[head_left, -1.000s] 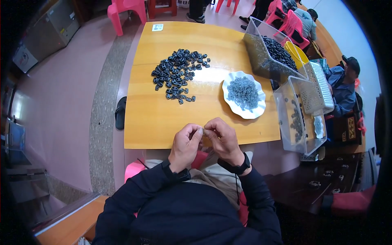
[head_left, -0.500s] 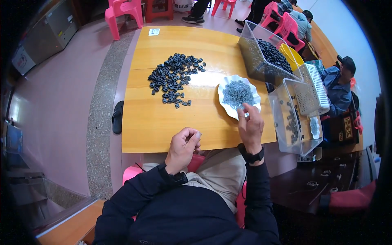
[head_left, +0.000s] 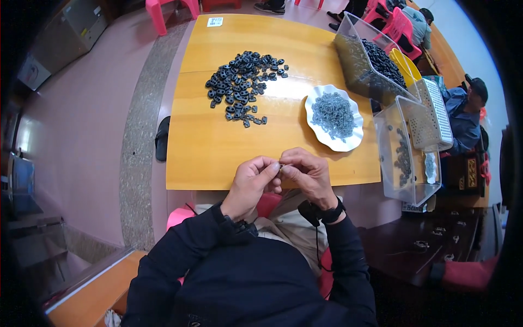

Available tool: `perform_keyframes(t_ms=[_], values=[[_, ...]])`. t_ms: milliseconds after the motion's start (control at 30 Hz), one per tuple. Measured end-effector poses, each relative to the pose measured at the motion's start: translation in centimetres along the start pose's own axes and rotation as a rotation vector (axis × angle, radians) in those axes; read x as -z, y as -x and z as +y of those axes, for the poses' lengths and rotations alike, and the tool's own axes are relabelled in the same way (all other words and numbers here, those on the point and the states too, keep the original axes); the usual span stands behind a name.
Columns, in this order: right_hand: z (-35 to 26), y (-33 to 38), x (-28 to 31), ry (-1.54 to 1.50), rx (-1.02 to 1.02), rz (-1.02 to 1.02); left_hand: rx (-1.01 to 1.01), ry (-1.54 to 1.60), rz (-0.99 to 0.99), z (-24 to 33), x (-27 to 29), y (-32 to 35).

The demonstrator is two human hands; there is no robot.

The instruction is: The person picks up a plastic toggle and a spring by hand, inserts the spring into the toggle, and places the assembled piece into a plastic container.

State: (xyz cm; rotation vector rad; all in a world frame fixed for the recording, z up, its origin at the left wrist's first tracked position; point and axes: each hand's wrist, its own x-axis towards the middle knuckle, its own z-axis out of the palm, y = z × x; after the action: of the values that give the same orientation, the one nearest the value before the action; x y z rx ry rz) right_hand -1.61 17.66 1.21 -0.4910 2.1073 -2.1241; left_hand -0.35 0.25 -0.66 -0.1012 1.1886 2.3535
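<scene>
Over the near edge of the table, my left hand (head_left: 250,184) and my right hand (head_left: 308,174) meet with fingertips pinched together. Between them is something tiny that the fingers mostly hide; I cannot make out its kind. Beyond and to the right of my right hand, a white wavy-edged plate (head_left: 349,144) holds a heap of small grey-blue translucent pieces (head_left: 333,114). A loose pile of small black parts with holes (head_left: 235,82) lies farther off to the left, several single ones scattered at its side.
Along the right side of the wooden table (head_left: 218,158) stand a clear bin of black parts (head_left: 348,76), a second clear bin (head_left: 385,163), a white perforated basket (head_left: 430,122) and a yellow container (head_left: 406,65). A person in blue (head_left: 460,117) sits beyond them.
My right hand has come from the plate back to the left and now meets my left hand, fingertips together. The view has shifted slightly, so the table appears higher.
</scene>
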Motion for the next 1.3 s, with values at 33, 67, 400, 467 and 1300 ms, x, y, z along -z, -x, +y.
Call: perform_keyframes(t_ms=[33, 67, 400, 467, 1300], values=[[0.1, 0.1, -0.1, -0.004, -0.005, -0.001, 0.027, 0.038, -0.012, 0.0, 0.1, 0.0], [0.2, 0.1, -0.1, -0.02, -0.033, 0.014, 0.031, 0.039, -0.007, 0.2, 0.1, 0.0], [0.6, 0.0, -0.2, 0.165, 0.034, 0.01, 0.031, 0.055, -0.026, 0.2, 0.1, -0.1], [0.7, 0.2, -0.3, 0.045, -0.037, 0.065, 0.033, 0.051, -0.027, 0.4, 0.0, -0.1], [1.6, 0.3, 0.6, -0.264, -0.221, 0.187, 0.016, 0.153, 0.113, 1.3, 0.0, -0.3]])
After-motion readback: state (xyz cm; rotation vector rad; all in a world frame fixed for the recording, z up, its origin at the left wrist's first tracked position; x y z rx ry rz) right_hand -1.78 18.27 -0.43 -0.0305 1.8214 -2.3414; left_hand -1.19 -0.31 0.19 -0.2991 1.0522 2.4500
